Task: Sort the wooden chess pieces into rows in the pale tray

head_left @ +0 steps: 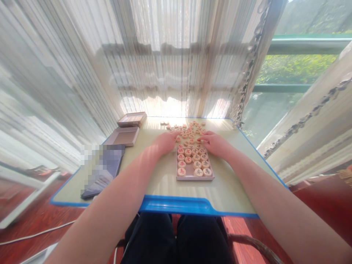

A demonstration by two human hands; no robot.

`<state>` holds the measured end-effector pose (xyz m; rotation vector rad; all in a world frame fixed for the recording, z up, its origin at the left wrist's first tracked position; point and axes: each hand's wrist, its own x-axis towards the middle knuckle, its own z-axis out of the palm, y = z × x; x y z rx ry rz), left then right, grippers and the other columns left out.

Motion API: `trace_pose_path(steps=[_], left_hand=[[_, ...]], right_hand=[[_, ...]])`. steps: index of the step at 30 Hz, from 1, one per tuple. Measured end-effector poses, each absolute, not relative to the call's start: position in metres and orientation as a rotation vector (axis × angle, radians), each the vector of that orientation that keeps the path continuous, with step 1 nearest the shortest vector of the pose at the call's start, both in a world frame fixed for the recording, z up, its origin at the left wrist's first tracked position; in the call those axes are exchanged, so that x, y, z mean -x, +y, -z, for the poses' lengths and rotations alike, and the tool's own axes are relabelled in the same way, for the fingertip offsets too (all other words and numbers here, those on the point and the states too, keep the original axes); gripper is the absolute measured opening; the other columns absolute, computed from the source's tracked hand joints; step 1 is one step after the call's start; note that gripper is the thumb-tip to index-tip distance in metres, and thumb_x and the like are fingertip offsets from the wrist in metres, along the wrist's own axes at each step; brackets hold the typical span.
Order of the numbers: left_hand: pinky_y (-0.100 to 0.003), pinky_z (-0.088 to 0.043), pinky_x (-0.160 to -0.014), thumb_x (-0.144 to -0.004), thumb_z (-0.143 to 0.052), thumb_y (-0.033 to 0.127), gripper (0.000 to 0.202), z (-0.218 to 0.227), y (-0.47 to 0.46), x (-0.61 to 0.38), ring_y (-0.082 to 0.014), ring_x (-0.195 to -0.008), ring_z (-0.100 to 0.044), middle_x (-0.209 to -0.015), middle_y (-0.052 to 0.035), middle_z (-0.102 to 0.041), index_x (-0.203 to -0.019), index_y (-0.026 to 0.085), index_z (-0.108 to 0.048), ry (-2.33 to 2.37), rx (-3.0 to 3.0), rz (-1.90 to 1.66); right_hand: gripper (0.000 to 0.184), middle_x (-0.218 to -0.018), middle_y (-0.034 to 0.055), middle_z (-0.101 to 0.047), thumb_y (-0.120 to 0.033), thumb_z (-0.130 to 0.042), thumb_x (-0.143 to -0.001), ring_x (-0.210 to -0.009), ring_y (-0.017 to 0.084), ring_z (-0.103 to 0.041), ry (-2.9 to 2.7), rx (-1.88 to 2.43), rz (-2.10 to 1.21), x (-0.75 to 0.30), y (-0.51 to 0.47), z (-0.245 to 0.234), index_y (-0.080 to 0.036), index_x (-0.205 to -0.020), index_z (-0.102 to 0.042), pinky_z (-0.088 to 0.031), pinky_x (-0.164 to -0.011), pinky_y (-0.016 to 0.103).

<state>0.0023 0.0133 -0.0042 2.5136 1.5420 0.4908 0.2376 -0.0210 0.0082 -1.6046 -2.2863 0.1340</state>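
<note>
Loose round Chinese chess pieces [191,141], pale wood with red or dark characters, lie scattered over the far middle of the table. My left hand [167,142] is at their left edge, fingers stretched out and touching or just above some pieces. On the other side, my right hand [213,142] has its thumb and fingertips closed around a chess piece [198,141] at table level. Nearer to me, between my forearms, a shallow open box [191,178] holds rows of pieces, red characters on its left side and dark ones on its right, with a bare patch between the nearest ones.
The pale table [162,181] has a blue rim. Along its left side are an open tray [124,136], another box [132,118] behind it and a dark flat case [108,168], partly blurred out. Sheer curtains [170,55] hang beyond the far edge.
</note>
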Motion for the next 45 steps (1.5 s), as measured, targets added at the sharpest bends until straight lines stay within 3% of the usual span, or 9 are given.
trace_pose_path(steps=[5,20,24,27,31,34,39,42,45], left_hand=[[-0.037,-0.045,-0.092,-0.082,-0.039,0.015,0.047,-0.002,0.009,-0.004,-0.025,-0.106,-0.058,-0.121,-0.006,-0.06,-0.125,0.025,-0.053,1.603,-2.542,-0.486],[-0.031,-0.042,-0.097,-0.086,-0.038,0.022,0.039,-0.003,0.007,-0.004,-0.0196,-0.108,-0.056,-0.122,-0.0027,-0.058,-0.119,0.026,-0.059,1.519,-2.599,-0.587],[-0.035,-0.035,-0.104,-0.088,-0.035,0.028,0.044,-0.004,0.007,-0.003,-0.0233,-0.123,-0.044,-0.132,-0.0081,-0.05,-0.129,0.019,-0.048,1.643,-2.6,-0.532],[-0.038,-0.025,-0.109,-0.091,-0.026,0.042,0.056,0.001,0.01,0.0,-0.024,-0.134,-0.028,-0.143,-0.0123,-0.035,-0.138,0.012,-0.034,1.702,-2.521,-0.435],[-0.042,-0.021,-0.11,-0.091,-0.012,0.051,0.061,0.008,0.012,0.002,-0.0236,-0.134,-0.027,-0.146,-0.0083,-0.032,-0.14,0.019,-0.031,1.635,-2.454,-0.322],[-0.041,-0.022,-0.109,-0.091,-0.009,0.054,0.061,0.01,0.012,0.001,-0.0227,-0.133,-0.03,-0.144,-0.0054,-0.036,-0.138,0.025,-0.034,1.585,-2.447,-0.414],[-0.043,-0.027,-0.105,-0.091,-0.011,0.053,0.057,0.005,0.009,-0.002,-0.0228,-0.127,-0.038,-0.136,-0.0059,-0.047,-0.123,0.027,-0.05,1.562,-2.475,-0.444],[-0.043,-0.031,-0.102,-0.092,-0.013,0.05,0.054,0.002,0.006,-0.003,-0.0228,-0.121,-0.044,-0.13,-0.006,-0.052,-0.113,0.026,-0.056,1.546,-2.509,-0.443],[-0.039,-0.035,-0.099,-0.092,-0.013,0.05,0.054,0.0,0.004,-0.005,-0.0215,-0.115,-0.048,-0.122,-0.0064,-0.056,-0.11,0.024,-0.057,1.525,-2.531,-0.502]], right_hand=[[0.027,-0.109,0.0066,-0.06,-0.017,-0.047,-0.081,-0.097,0.02,-0.058,-2.301,1.572,-0.121,-0.239,-0.02,-0.007,-0.021,-0.096,-0.068,-0.044,-0.088,0.03],[0.032,-0.113,0.0069,-0.059,-0.025,-0.045,-0.082,-0.1,0.023,-0.057,-2.223,1.746,-0.01,-0.247,-0.015,-0.007,-0.023,-0.107,-0.065,-0.043,-0.089,0.034],[0.039,-0.124,0.0082,-0.055,-0.032,-0.043,-0.084,-0.116,0.028,-0.046,-2.112,1.8,0.134,-0.253,-0.007,-0.001,-0.023,-0.118,-0.06,-0.035,-0.1,0.041],[0.052,-0.142,0.0082,-0.039,-0.042,-0.029,-0.09,-0.131,0.027,-0.031,-2.008,1.862,0.04,-0.257,0.0,0.005,-0.019,-0.133,-0.046,-0.026,-0.107,0.042],[0.059,-0.147,0.0047,-0.031,-0.049,-0.021,-0.091,-0.136,0.024,-0.023,-2.145,1.859,-0.225,-0.26,0.007,0.015,-0.019,-0.14,-0.035,-0.019,-0.111,0.041],[0.056,-0.145,0.0025,-0.035,-0.051,-0.023,-0.09,-0.135,0.024,-0.025,-2.236,1.768,-0.274,-0.259,0.008,0.018,-0.023,-0.135,-0.043,-0.017,-0.111,0.042],[0.048,-0.138,0.0069,-0.045,-0.045,-0.032,-0.09,-0.128,0.02,-0.036,-2.194,1.642,-0.181,-0.255,0.002,0.013,-0.02,-0.128,-0.051,-0.026,-0.108,0.038],[0.035,-0.119,0.0047,-0.06,-0.037,-0.04,-0.088,-0.115,0.019,-0.047,-2.221,1.547,-0.076,-0.25,-0.002,0.007,-0.022,-0.108,-0.064,-0.032,-0.102,0.036],[0.026,-0.099,0.0057,-0.067,-0.034,-0.048,-0.083,-0.102,0.021,-0.052,-2.2,1.576,-0.003,-0.244,-0.004,0.003,-0.02,-0.092,-0.069,-0.039,-0.093,0.035]])
